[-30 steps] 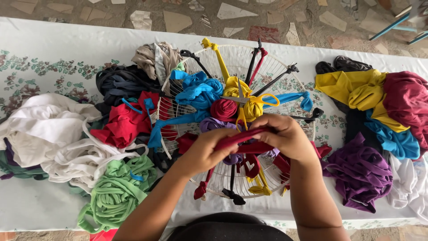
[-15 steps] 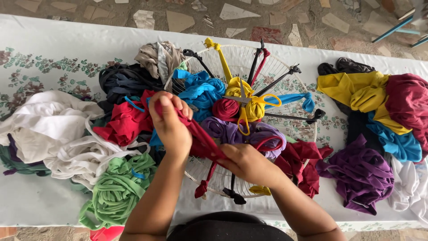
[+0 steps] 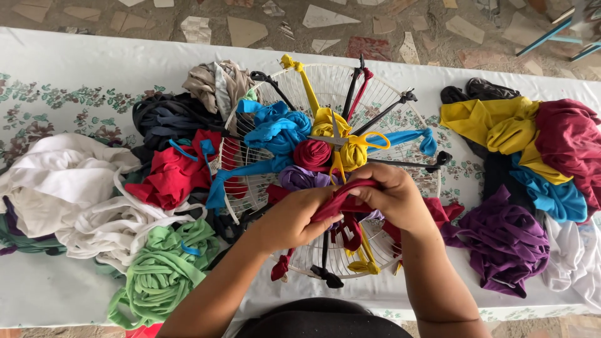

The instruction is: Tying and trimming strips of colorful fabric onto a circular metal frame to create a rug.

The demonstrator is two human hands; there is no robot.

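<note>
Both hands meet over the near half of a white wire fan guard (image 3: 400,103); left hand (image 3: 291,219) and right hand (image 3: 391,197) pinch a dark red fabric strip (image 3: 341,201) lying crosswise between them, apparently looped; both equally near.

Bare surface (image 3: 81,62) lies open along the far left edge and at the near left corner. Cloth piles crowd both flanks of the round wire frame (image 3: 382,106): white cloth (image 3: 69,188) and green strips (image 3: 163,275) to the left, purple cloth (image 3: 501,238) and yellow cloth (image 3: 494,125) to the right. Knotted strips cover the frame's middle; its far rim is open mesh
</note>
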